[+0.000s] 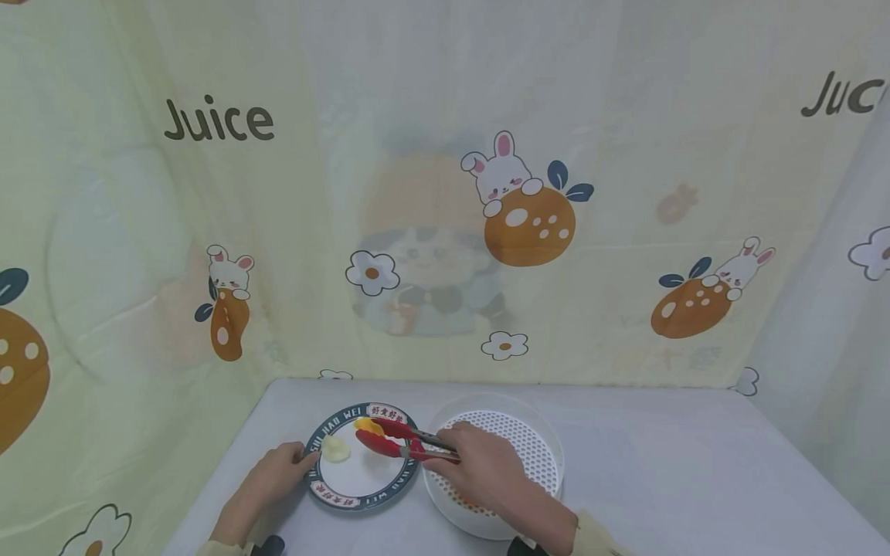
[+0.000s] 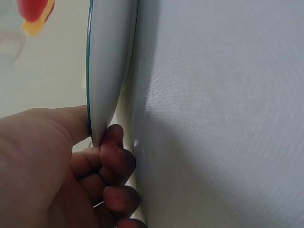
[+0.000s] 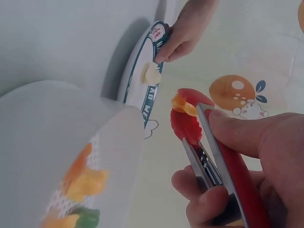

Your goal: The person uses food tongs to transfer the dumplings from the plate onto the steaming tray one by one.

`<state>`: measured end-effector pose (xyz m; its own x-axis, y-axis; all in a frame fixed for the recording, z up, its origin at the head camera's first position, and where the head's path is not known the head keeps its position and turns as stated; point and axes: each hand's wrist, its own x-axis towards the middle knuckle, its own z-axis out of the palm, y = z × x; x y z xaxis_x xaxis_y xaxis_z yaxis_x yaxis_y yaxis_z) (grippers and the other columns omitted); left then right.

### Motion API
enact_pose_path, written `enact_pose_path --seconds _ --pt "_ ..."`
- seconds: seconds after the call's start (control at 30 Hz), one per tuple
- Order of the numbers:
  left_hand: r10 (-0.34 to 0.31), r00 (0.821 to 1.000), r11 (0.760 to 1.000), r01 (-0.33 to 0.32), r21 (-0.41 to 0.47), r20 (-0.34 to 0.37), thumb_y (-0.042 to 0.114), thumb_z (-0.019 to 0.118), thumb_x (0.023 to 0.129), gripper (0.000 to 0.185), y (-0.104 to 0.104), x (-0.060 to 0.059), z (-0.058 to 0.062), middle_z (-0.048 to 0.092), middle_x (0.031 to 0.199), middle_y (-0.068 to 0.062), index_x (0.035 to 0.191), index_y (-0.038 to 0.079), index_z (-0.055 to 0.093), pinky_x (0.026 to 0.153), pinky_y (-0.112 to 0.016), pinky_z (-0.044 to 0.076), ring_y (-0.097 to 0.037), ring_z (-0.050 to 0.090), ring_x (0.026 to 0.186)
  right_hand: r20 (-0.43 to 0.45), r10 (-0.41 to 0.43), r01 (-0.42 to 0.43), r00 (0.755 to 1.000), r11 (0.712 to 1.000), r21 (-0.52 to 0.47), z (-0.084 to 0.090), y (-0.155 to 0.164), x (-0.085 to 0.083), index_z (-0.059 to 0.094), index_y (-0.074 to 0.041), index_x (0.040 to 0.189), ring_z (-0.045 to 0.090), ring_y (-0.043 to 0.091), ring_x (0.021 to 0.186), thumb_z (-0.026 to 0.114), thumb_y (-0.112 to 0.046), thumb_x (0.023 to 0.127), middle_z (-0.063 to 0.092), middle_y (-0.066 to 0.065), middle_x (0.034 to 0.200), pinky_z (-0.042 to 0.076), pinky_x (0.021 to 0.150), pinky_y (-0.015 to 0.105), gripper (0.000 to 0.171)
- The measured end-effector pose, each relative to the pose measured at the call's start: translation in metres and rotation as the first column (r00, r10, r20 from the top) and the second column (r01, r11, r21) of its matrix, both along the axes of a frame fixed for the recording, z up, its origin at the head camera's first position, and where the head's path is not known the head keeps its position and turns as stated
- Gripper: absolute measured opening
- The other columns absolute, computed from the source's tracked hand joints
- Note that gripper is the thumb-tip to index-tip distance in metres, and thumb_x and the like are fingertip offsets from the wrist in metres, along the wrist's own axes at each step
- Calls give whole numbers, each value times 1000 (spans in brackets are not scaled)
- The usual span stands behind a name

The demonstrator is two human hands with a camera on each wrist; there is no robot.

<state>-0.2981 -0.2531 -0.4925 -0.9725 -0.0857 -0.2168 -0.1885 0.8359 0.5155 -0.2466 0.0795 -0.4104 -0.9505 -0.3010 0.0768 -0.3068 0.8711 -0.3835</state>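
My left hand pinches the left rim of a round plate, thumb on top and fingers beneath, as the left wrist view shows. A pale yellow piece lies on the plate's left side. With my right hand I grip red-tipped metal tongs. Their tips hold a small orange-yellow piece above the plate. Below my right forearm stands a white perforated basket. Inside it, the right wrist view shows orange and yellow pieces and a green piece, partly out of frame.
A white-covered table carries the plate and basket, which stand side by side. Behind it hangs a printed curtain with rabbits, oranges and flowers. The same cloth also closes off the left and right sides.
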Motion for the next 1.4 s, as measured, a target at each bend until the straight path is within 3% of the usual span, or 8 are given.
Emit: enact_pose_path --seconds 0.33,0.57,1.03,1.27,1.4 --pt "-10 1000 1000 10 -8 -10 36 57 101 33 0 1 1 59 75 -5 91 6 63 64 -33 48 -18 54 71 -19 -31 31 999 999 19 -5 27 13 71 -22 121 51 6 79 74 -59 83 70 -7 109 43 62 24 53" --pt "-7 1000 1000 7 -5 -20 36 57 101 32 -2 1 -2 58 74 -5 89 7 63 63 -32 47 -18 54 70 25 -85 85 996 996 -6 -7 43 18 70 -21 123 53 8 81 74 -64 79 67 -10 97 47 67 27 62" --pt "-14 1000 1000 14 -17 -19 36 57 101 33 -2 0 -2 59 76 -5 95 4 65 64 -33 48 -18 54 72 51 -208 206 977 978 35 -7 74 26 69 -24 127 62 18 99 73 -67 77 70 -2 117 55 87 45 66" --pt "-19 1000 1000 18 -13 -22 36 57 100 35 -2 -1 -3 61 77 -5 97 3 66 66 -35 50 -18 55 73 45 -228 226 973 973 35 -6 92 24 70 -21 125 58 14 86 72 -68 77 69 -4 104 54 77 35 68" --pt "-15 1000 1000 15 -12 -12 37 58 100 38 -2 -2 -3 64 81 -5 104 0 66 70 -38 54 -18 59 76 56 -249 246 967 968 45 -8 105 20 70 -19 126 58 15 86 72 -67 77 69 -2 105 55 76 36 69"
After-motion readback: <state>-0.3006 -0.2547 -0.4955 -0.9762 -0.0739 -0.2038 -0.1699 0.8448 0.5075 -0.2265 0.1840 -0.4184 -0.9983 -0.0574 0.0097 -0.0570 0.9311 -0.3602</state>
